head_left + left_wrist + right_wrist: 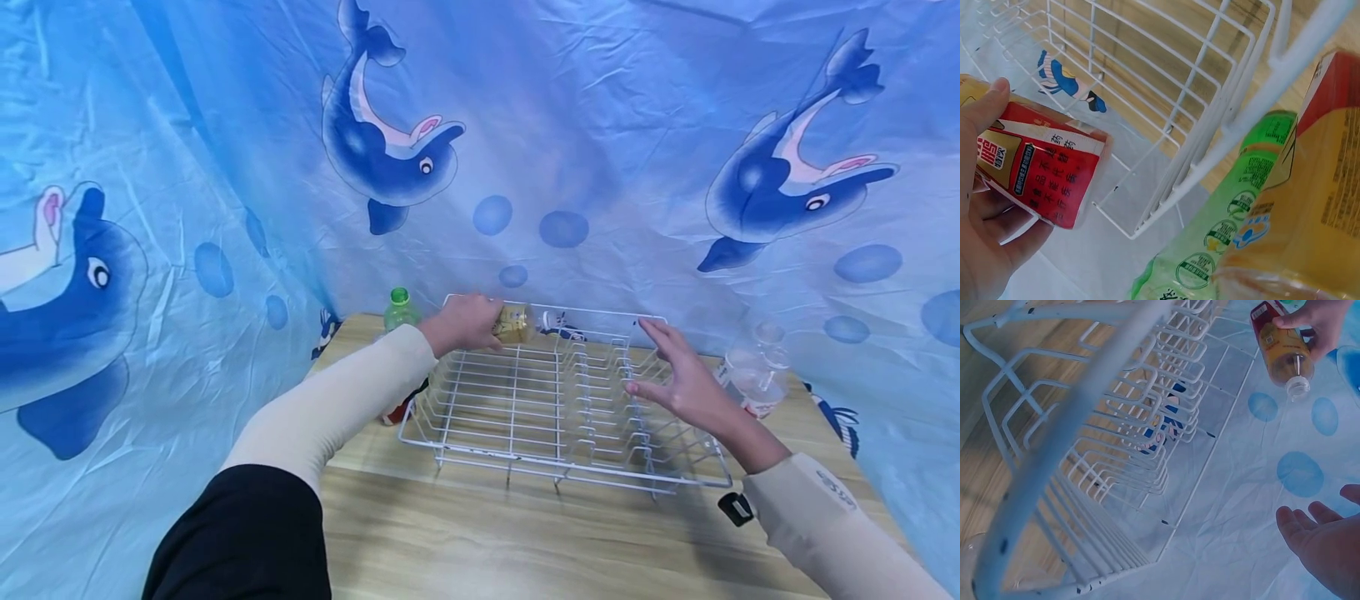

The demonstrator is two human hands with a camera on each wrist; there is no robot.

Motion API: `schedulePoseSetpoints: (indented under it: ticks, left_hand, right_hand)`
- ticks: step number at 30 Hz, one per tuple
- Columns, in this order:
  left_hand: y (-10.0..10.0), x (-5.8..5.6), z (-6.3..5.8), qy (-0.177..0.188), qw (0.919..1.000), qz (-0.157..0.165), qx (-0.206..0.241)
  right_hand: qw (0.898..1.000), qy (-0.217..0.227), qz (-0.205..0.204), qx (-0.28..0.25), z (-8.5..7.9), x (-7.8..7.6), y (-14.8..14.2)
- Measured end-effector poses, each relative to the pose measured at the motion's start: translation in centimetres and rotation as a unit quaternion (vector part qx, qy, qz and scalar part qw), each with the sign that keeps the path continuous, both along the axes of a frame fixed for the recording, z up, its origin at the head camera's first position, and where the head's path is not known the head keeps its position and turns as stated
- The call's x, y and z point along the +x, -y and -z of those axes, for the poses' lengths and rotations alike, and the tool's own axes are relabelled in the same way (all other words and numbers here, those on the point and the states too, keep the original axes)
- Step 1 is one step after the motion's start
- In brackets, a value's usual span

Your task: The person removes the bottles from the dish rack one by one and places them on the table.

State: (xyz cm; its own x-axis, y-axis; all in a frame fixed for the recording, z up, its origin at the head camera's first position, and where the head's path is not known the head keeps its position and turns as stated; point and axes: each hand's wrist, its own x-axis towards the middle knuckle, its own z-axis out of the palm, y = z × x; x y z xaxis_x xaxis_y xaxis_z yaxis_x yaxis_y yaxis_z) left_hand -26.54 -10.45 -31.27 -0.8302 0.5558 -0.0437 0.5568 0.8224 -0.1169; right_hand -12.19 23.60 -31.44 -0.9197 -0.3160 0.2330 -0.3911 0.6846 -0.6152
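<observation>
My left hand point(468, 323) grips a plastic bottle point(513, 323) with a red and yellow label, held lying on its side over the back left of a white wire dish rack point(517, 457). In the left wrist view the thumb lies on top of the bottle point(1054, 165) and the fingers curl beneath. Its white cap shows in the right wrist view, pointing away from the left hand point(1322, 325). Over the right part of the rack, my right hand point(686, 387) is held with thumb and fingers spread, nothing between them.
Left of the rack stand a green bottle point(400, 310) and a bottle of amber liquid point(1310, 206), close to its side wires. Clear bottles point(757, 375) stand right of the rack. A blue dolphin-print sheet point(600, 125) hangs behind the wooden table point(465, 542).
</observation>
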Motion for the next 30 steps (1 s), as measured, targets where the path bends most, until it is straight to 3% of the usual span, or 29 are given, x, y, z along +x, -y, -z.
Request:
schedulePoseSetpoints:
  ticks: [7, 13, 19, 30]
  left_hand:
    - [-0.2, 0.8, -0.2, 0.049, 0.9965, -0.014, 0.066]
    - [-0.8, 1.8, -0.3, 0.079, 0.9853, -0.012, 0.151]
    - [-1.2, 2.4, -0.4, 0.128, 0.9593, -0.018, 0.251]
    - [-2.0, 3.7, -0.7, 0.186, 0.8863, 0.014, 0.424]
  right_hand:
    - [1.0, -0.008, -0.009, -0.01, 0.0, -0.3, 0.2]
    - [1.0, 0.007, -0.017, -0.024, -0.5, -0.5, 0.5]
    - [0.999, 0.014, -0.021, -0.021, -0.7, -0.8, 0.9]
    - [0.998, 0.03, -0.031, -0.042, -0.6, -1.3, 1.5]
